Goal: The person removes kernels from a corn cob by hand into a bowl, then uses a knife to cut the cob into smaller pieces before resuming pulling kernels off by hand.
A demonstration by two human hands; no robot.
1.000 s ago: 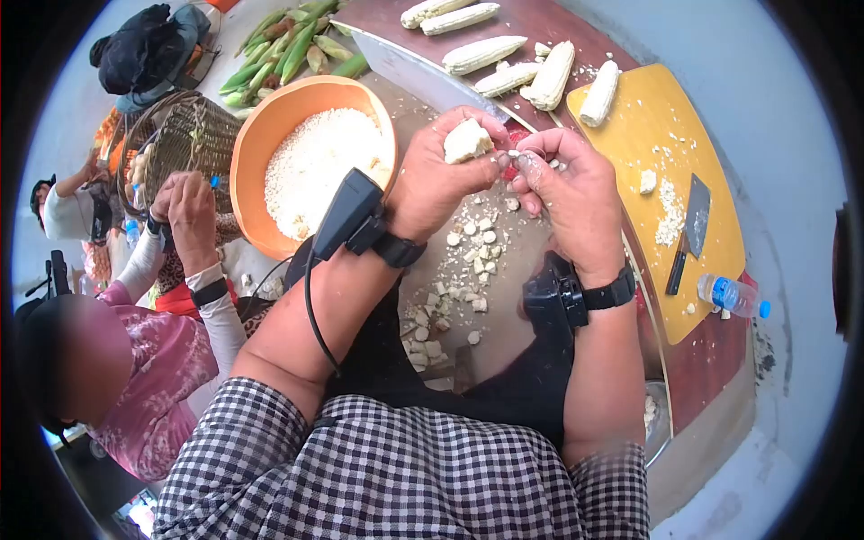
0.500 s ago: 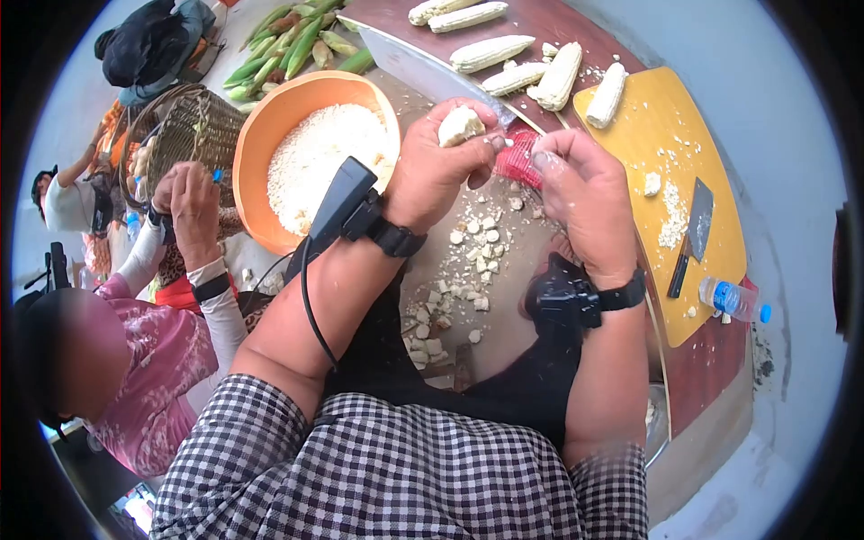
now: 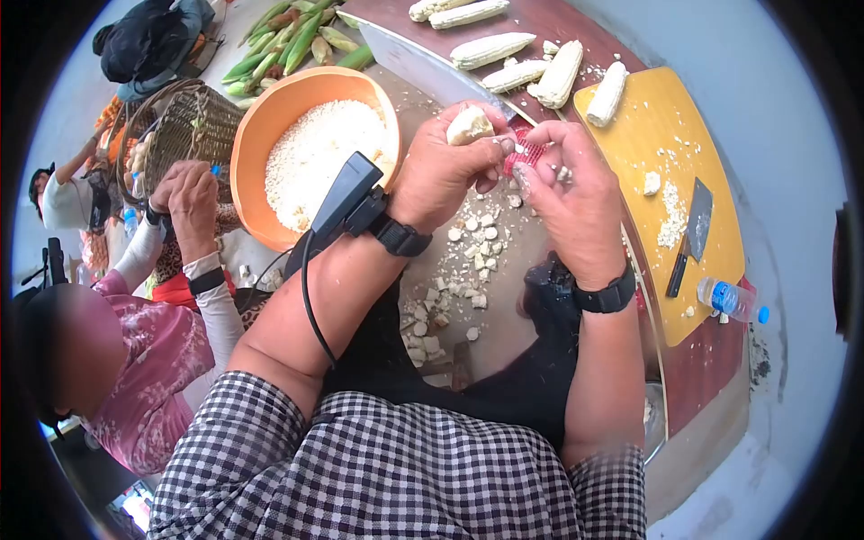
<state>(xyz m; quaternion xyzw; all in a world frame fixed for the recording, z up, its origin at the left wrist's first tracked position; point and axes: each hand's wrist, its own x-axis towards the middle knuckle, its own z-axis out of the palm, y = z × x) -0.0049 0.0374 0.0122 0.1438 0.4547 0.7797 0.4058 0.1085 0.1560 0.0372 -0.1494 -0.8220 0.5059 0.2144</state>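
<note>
My left hand (image 3: 454, 162) is wrapped round a pale piece of corn cob (image 3: 469, 126), which shows between thumb and fingers. Close on its right, my right hand (image 3: 576, 184) has its thumb and fingers apart, with small loose kernels (image 3: 562, 174) among the fingers. Behind the fingertips shows some red mesh (image 3: 524, 151). An orange basin (image 3: 241, 171) of loose kernels (image 3: 315, 153) stands left of my left hand. Cut cob pieces (image 3: 421, 329) lie on the floor below the hands.
Peeled cobs (image 3: 492, 50) lie on the red table (image 3: 711, 389). A yellow board (image 3: 630, 99) holds a cleaver (image 3: 699, 220) and a bottle (image 3: 727, 299). Green-husked corn (image 3: 301, 45) and a wicker basket (image 3: 202, 126) are farther back. A person in pink (image 3: 153, 360) is at left.
My right hand has turned, its fingers spreading, and kernels now show among them. My left hand has shifted slightly right with the cob piece.
</note>
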